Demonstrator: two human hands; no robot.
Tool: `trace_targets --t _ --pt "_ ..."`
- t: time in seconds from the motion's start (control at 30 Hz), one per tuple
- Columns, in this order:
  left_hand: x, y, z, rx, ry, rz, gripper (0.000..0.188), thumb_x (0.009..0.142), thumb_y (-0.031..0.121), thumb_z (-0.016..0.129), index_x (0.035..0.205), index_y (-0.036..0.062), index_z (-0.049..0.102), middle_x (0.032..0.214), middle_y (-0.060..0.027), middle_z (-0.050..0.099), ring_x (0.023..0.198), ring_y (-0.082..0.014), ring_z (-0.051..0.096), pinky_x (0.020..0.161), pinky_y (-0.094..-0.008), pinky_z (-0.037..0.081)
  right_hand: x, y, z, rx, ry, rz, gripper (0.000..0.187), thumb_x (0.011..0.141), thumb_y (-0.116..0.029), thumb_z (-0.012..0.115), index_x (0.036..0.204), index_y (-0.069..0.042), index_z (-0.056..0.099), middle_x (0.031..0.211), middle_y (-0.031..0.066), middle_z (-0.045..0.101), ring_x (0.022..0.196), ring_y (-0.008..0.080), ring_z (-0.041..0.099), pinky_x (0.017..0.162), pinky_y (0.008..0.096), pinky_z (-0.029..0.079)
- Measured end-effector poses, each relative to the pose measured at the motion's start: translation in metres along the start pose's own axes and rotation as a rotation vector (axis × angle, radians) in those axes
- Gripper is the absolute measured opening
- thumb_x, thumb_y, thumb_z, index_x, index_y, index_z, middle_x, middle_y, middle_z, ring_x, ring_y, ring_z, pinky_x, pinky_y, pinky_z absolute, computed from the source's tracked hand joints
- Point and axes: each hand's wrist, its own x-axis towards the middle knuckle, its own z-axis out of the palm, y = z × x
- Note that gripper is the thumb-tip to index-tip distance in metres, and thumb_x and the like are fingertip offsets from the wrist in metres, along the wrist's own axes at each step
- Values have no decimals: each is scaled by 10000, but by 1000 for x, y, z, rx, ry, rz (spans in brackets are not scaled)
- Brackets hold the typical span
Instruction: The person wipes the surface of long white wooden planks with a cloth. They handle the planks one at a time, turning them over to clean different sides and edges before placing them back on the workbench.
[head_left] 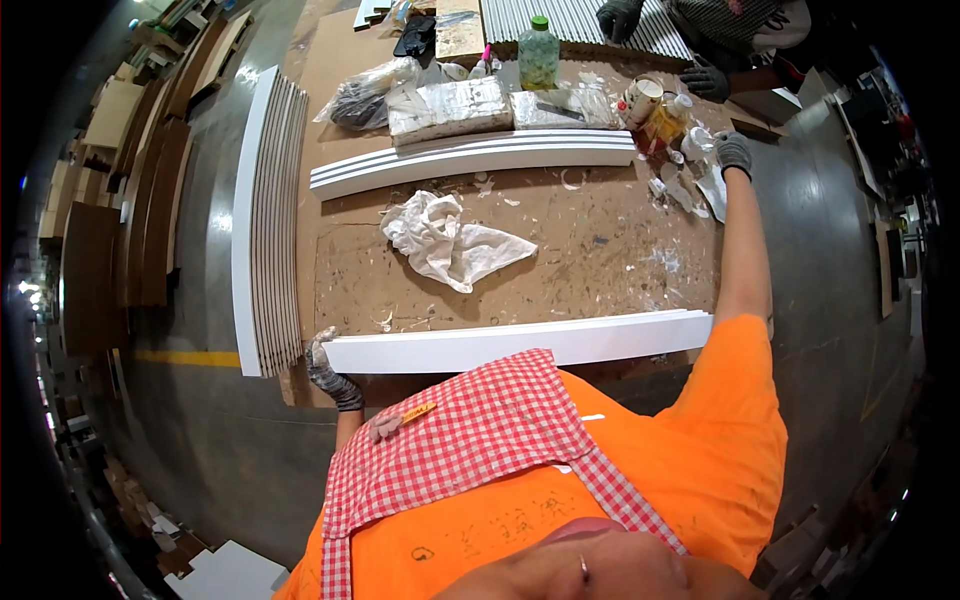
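My left hand (330,372), in a grey knit glove with white smears, grips the left end of a long white board (520,343) along the near table edge. At the far right, my right hand (735,153), also gloved in grey, is curled closed beside a small white container (697,145). Whatever its fingers hold is hidden. A white sheet (712,192) lies just below that hand. A crumpled white cloth (450,240) rests mid-table. Behind it lie several white strips stacked together (470,160).
A stack of white boards (270,220) lines the table's left side. Wrapped white packs (450,108), a green-capped jar (538,55) and a bottle of amber liquid (664,122) stand at the back. A co-worker's gloved hands (706,80) are at the far right, by grey-white strips (570,22).
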Motion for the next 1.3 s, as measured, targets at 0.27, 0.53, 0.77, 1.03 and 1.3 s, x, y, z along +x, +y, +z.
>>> trace_targets --t 0.27,0.53,0.77,1.03,1.3 --pt "0 3 2 64 19 41 320 957 267 461 1000 -18 601 978 -125 643 892 -201 599 817 -326 480 -6 -29 16 -155 32 14 301 857 -227 554 992 16 669 1073 246 625 996 383 614 855 436 497" --pt "-2 2 2 28 55 -28 337 961 284 457 1007 -19 597 981 -115 642 888 -196 596 824 -326 478 2 -23 13 -29 -8 93 292 824 -222 554 973 -10 687 1038 229 636 974 389 614 838 442 495" --pt "0 -6 0 -38 69 -53 331 962 283 453 992 -12 601 964 -107 641 872 -194 592 827 -324 467 16 15 16 -32 16 65 297 822 -259 526 942 -45 693 1018 216 631 960 383 611 808 442 495" --pt "-1 -9 -7 -11 25 39 352 961 311 455 980 -7 605 947 -105 646 873 -200 596 825 -341 470 -42 -47 -12 -44 79 105 309 865 -236 491 972 -21 685 1032 231 642 948 389 629 823 469 502" --pt "-1 -4 -1 134 80 98 316 961 263 447 991 -11 603 979 -109 645 902 -202 590 839 -338 463 -53 -37 -13 44 145 28 295 846 -244 504 981 -59 690 1006 243 635 968 389 606 840 442 482"
